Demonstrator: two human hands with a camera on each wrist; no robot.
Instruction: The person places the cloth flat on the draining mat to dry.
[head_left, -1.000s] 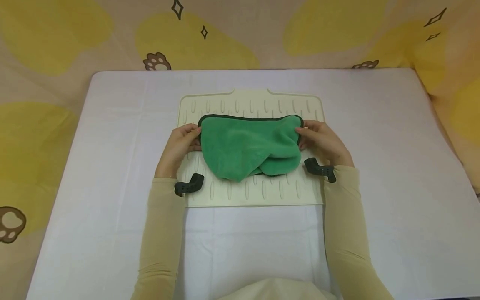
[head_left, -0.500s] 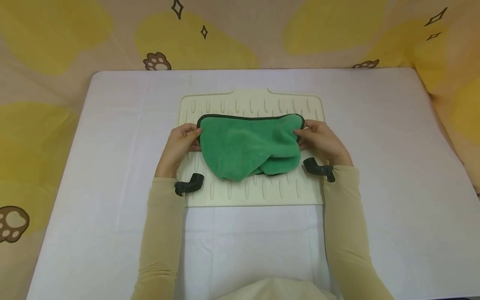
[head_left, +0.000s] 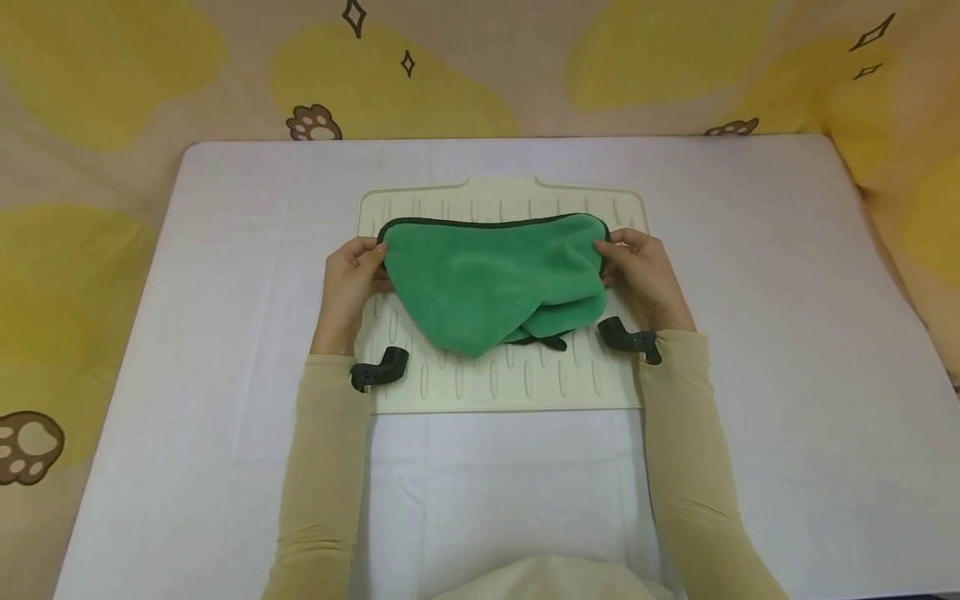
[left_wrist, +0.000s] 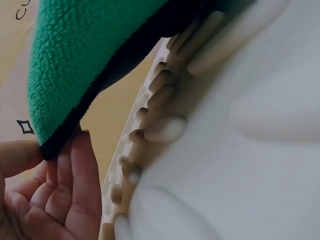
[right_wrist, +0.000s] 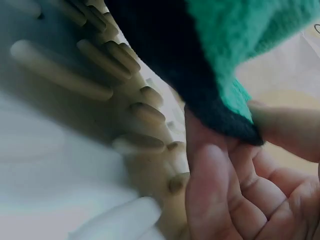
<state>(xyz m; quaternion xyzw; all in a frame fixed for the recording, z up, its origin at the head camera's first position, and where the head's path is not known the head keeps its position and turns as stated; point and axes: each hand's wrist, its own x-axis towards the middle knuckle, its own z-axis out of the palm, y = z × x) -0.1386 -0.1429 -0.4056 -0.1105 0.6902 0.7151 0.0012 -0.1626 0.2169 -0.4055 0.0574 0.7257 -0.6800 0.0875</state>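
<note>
A soft, slightly creased backdrop [head_left: 540, 67], printed with yellow patches, brown paw prints and small outlined diamonds, rises behind a table [head_left: 187, 333] covered in smooth white cloth. The left hand [head_left: 348, 283] pinches one upper corner of a green cloth [head_left: 480, 275] between thumb and fingers; the right hand [head_left: 647, 275] pinches the other upper corner the same way. The cloth spans the gap between them, its top line sagging a little, its lower left side tapering to a blunt point and its lower right side tucked into a loose fold. A narrow dark edging [head_left: 487, 224] follows its top, and a dark tip pokes out beneath the fold.

Under the cloth is a cream mat [head_left: 435, 392] with rounded corners, a notched far edge and rows of slim oval ribs. Beige sleeves [head_left: 326, 475] cover both forearms, and a bent black mount [head_left: 378, 369] sits at each wrist.

Only the head view gives the cloth's whole outline and fold. The wrist views bring out its fuzzy, pebbled nap, show the ribs standing up from the mat, and reveal both held corners raised clear of it. Whether the lower hem touches the mat, I cannot tell.
</note>
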